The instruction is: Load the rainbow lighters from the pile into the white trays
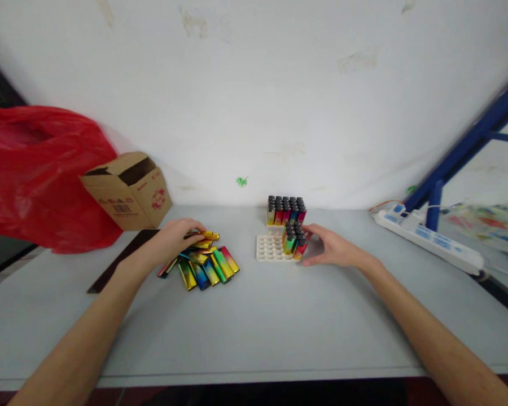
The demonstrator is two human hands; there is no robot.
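My left hand [174, 241] reaches over the left side of a loose pile of shiny, coloured lighters [211, 272]. Its fingers are curled and pinch a gold lighter at the top of the pile; their tips are partly hidden. My right hand [331, 247] is beside the right end of a white tray with round holes [273, 249], thumb and fingers apart. Its fingertips are at the black-topped lighters [295, 239] standing upright in that end. Rows of holes at the tray's left show bare. Behind it, a second tray holds upright lighters [286, 210] in rows.
An open cardboard box [138, 194] leans beside a red plastic bag [46, 175] at the left. A dark flat board [121, 262] lies under my left forearm. A white power strip [427, 239] is at the right, near a blue metal frame [461, 149]. A white wall rises behind.
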